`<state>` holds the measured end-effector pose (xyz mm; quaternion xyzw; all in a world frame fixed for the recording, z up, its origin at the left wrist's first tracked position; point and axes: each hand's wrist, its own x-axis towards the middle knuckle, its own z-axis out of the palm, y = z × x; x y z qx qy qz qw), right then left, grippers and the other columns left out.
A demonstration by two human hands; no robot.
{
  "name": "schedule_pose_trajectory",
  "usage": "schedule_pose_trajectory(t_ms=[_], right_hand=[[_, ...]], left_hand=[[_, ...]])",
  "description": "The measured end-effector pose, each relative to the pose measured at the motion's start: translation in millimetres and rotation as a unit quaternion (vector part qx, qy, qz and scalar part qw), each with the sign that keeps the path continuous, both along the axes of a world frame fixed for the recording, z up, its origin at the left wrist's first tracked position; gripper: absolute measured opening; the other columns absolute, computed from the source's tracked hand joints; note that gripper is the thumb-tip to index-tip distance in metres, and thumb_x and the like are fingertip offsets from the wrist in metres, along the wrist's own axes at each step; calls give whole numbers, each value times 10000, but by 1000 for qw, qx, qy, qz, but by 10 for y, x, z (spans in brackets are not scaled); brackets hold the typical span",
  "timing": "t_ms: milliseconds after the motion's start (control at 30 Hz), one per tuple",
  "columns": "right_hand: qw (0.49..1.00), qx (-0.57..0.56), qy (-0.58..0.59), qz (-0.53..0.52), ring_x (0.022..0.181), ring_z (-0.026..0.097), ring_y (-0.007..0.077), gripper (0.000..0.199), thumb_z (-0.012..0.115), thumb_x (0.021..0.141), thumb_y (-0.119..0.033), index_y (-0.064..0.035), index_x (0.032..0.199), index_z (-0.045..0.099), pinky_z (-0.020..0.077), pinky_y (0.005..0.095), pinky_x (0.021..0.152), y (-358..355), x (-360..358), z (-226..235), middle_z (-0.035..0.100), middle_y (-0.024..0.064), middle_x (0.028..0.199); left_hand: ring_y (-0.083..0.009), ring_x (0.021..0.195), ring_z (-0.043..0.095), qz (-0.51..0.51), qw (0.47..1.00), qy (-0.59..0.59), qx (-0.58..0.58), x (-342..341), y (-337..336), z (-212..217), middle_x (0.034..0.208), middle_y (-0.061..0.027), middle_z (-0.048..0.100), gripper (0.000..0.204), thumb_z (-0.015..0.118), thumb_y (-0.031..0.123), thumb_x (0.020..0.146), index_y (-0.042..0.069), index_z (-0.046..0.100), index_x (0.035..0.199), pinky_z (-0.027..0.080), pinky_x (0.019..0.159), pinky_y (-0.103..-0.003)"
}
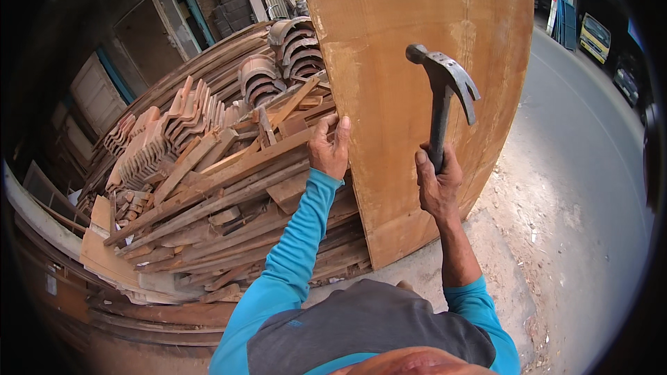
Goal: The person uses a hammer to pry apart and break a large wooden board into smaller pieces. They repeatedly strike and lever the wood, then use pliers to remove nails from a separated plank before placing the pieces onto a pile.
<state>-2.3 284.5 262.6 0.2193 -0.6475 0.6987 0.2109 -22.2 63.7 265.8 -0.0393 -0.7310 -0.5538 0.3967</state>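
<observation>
A claw hammer [440, 101] stands upright in my right hand [442, 184], its dark metal head raised in front of a large brown plywood sheet [410, 187]. The fingers of that hand are wrapped around the lower end of the handle. My left hand [329, 149] is closed at the sheet's left edge, thumb against its face and the other fingers bent at the rim. The far side of the sheet is hidden. It stands tilted upright, its lower edge close to the ground.
To the left lies a high pile of wooden planks [229, 201] with stacked zigzag roof tiles [156, 135] and curved ridge tiles [295, 45] on it. A paved road [583, 139] runs along the right, with a yellow truck [595, 36] farther off. Debris litters the ground [511, 236].
</observation>
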Motion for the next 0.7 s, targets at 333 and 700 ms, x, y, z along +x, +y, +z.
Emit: schedule_pose_trajectory(t_ms=[333,700], right_hand=[[990,-30,134,36,630,471,74,350,595,1057,-376,-37,978,562,414,281,554,-816,-542,1193,498,-5,673],[952,-132,274,41,552,427,42,340,513,1083,-383,-62,972,496,354,230,476,-813,-661,1118,458,-31,656]], left_hand=[[-202,991,636,-80,975,201,-45,-760,-230,1989,1071,-144,680,538,524,464,1068,-50,603,1208,511,879,-328],[-121,768,447,47,962,254,-87,-955,-150,1878,807,-20,517,425,459,410,1107,22,586,989,425,708,-311]])
